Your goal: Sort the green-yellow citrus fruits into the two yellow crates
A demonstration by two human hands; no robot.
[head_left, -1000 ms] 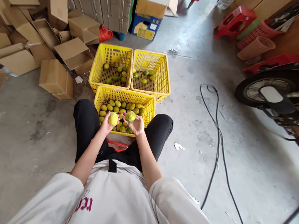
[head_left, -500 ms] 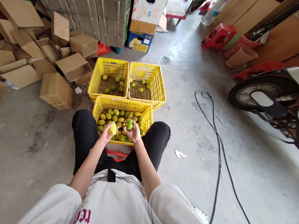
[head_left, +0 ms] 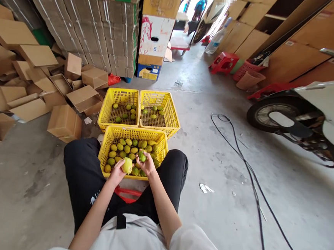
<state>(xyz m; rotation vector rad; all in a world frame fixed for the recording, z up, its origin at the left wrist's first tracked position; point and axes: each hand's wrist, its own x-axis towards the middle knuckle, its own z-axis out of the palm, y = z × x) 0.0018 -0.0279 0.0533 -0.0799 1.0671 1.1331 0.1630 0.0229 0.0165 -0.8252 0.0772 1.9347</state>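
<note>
- The concrete floor [head_left: 205, 143] carries three yellow plastic crates, which stand with their edges close together.
- The front crate [head_left: 163, 149] is between the person's knees. Many green-yellow, lemon-like fruits [head_left: 127, 149] cover much of its bottom.
- Beyond its far edge are the back left crate [head_left: 130, 96] and the back right crate [head_left: 172, 116]. Each one contains only a few fruits; in the left one, most lie toward its right edge.
- The left hand [head_left: 118, 171] is above the near edge of the front crate, left of the middle. Its fingers are curled and grip a yellow fruit.
- The right hand [head_left: 149, 165] is over the same crate, a little farther from the near edge. Its fingers are bent around a green fruit.
- The step in hand seems to be handling, perhaps inspecting, one fruit in each hand. In my judgement, the next move calls for a gentle but sure grip.
- The yellow fruit [head_left: 127, 165] lies at the left fingertips, its underside hidden. The green fruit [head_left: 142, 156] lies at the right fingertips, partly covered by them. The two are near each other, but apart.
</note>
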